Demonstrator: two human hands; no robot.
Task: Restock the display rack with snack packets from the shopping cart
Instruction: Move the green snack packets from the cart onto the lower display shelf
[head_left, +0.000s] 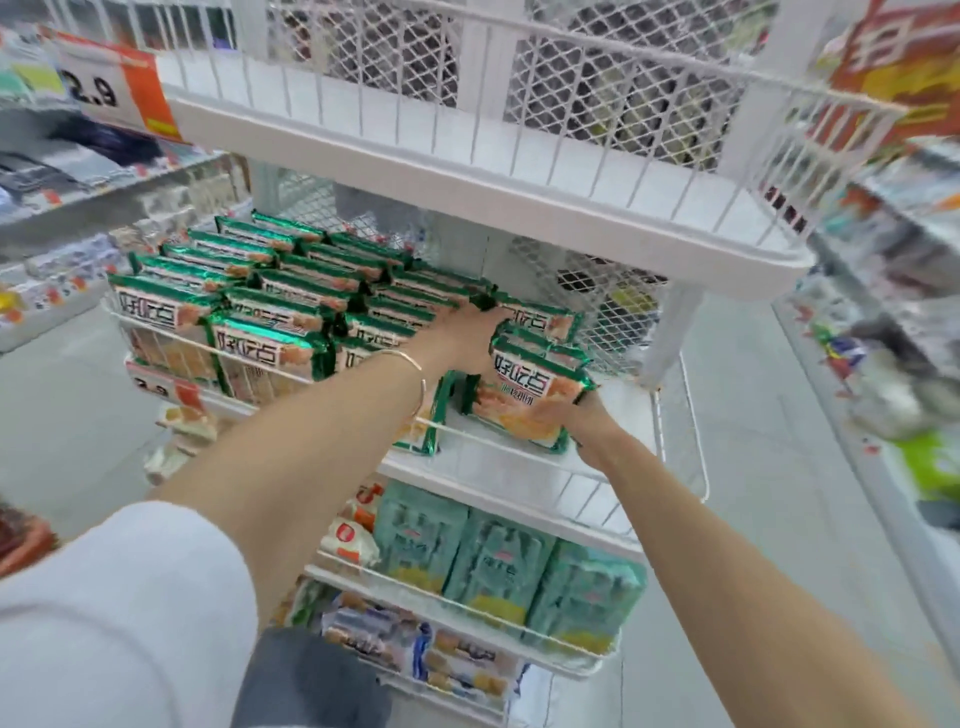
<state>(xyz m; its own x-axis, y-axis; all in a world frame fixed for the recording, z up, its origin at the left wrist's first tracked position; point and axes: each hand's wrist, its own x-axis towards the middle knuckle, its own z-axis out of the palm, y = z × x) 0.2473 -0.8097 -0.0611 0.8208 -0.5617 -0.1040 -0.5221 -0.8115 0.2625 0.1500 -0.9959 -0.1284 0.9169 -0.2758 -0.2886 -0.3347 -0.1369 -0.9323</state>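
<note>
Roughly upright packet (524, 395), logo end up

Packets (270, 312): green-edged, stacked in rows, left of middle shelf.
Right packet (530, 395): tilted, near edge.
Rack (467, 171): white wire, tiered.

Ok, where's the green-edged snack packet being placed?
Head view, right of centre: green-edged snack packet in the right hand, at the white wire rack's middle shelf, right end.
</note>
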